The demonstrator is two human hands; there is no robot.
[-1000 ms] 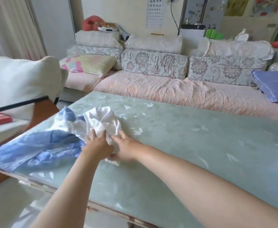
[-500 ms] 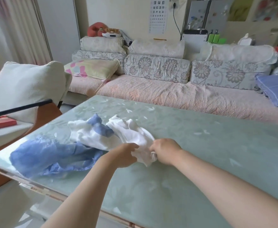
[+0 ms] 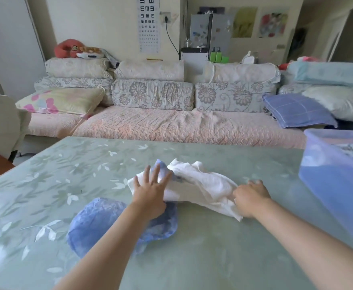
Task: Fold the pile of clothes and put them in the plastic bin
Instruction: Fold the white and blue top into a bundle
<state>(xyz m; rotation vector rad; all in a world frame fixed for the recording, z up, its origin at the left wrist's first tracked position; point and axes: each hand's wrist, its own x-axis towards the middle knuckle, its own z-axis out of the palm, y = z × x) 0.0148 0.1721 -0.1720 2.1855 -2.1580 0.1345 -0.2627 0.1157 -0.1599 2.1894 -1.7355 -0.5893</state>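
Observation:
A crumpled white garment (image 3: 202,185) lies in the middle of the green table (image 3: 46,185). A blue garment (image 3: 100,222) lies bunched beside it, partly under my left forearm. My left hand (image 3: 150,193) lies flat with spread fingers on the white garment's left end. My right hand (image 3: 251,197) grips the white garment's right end with curled fingers. A translucent blue plastic bin (image 3: 334,181) stands at the table's right edge, with folded fabric inside.
A sofa (image 3: 171,126) with patterned cushions runs behind the table. A blue checked pillow (image 3: 296,111) lies on its right part. A cream cushion on a chair (image 3: 0,122) stands at the far left.
The clothes have been dragged from the table's left corner towards the middle. My left hand has let go and spread flat. The view has swung right, bringing the bin into sight.

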